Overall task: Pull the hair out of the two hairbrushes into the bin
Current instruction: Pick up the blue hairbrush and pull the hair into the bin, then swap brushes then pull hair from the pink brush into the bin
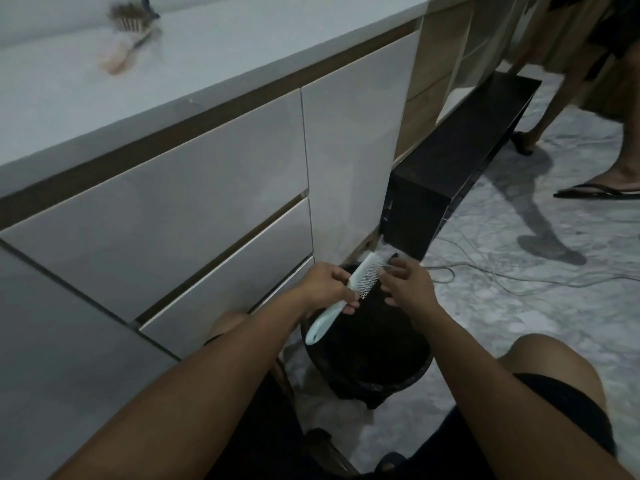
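Left hand point(323, 284) grips white brush point(341, 299) at neck, over black bin point(367, 355). Right hand point(405, 284) fingers point(393, 265) pinch dark hair tuft at bristles. Hair likely light, soft, tangled: take hold near bristle roots. Second brush point(130, 31) on desk point(242, 46), well apart, hair-filled.

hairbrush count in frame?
2. A white hairbrush is held by the left hand over the black bin, the right hand at its bristles. A second hairbrush, blurred, lies on the white countertop. None seems hidden.
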Demonstrator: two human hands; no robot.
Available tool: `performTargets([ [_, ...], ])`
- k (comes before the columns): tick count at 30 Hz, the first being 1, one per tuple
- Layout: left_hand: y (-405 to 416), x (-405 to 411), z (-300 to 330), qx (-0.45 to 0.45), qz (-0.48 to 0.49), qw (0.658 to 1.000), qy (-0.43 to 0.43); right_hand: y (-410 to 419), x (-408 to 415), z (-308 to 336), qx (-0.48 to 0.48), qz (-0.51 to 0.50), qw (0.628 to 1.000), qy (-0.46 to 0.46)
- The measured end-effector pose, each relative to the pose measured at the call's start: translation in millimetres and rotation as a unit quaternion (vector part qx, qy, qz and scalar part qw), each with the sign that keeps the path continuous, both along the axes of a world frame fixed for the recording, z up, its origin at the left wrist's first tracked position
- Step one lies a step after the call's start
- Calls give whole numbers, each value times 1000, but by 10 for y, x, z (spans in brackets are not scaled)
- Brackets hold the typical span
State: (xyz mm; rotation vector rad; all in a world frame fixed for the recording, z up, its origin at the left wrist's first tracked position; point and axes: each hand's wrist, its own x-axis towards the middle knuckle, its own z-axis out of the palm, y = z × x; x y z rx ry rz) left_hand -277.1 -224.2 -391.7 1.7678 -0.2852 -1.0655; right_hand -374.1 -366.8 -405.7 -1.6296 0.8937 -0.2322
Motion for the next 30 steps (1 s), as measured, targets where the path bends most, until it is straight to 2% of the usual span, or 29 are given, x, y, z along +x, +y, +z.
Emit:
performTargets([
  [4, -3, 114, 281, -24, -18, 1000, -6, -42, 123, 363, 161, 11, 986, -43],
  [7, 44, 242, 567, -36, -35, 999, -17, -112, 249, 574, 220, 1, 971, -93],
  [13, 135, 419, 1303, -66, -47, 995, -63, -174, 572, 1212, 191, 17, 972, -138],
  [19, 322, 532, 1975, -38, -25, 974, -222, -125, 846, 1981, 149, 12, 967, -205],
  [24, 550, 642, 2535, -28, 32, 930, -364, 64, 1211, 2549, 94, 19, 963, -252],
  [28, 825, 750, 2944, -18, 86, 875, -475, 318, 1536, 3009, 66, 41, 953, -294],
  [30, 1010, 822, 3103, -26, 114, 861, -496, 484, 1698, 3207, 38, 55, 948, -313],
])
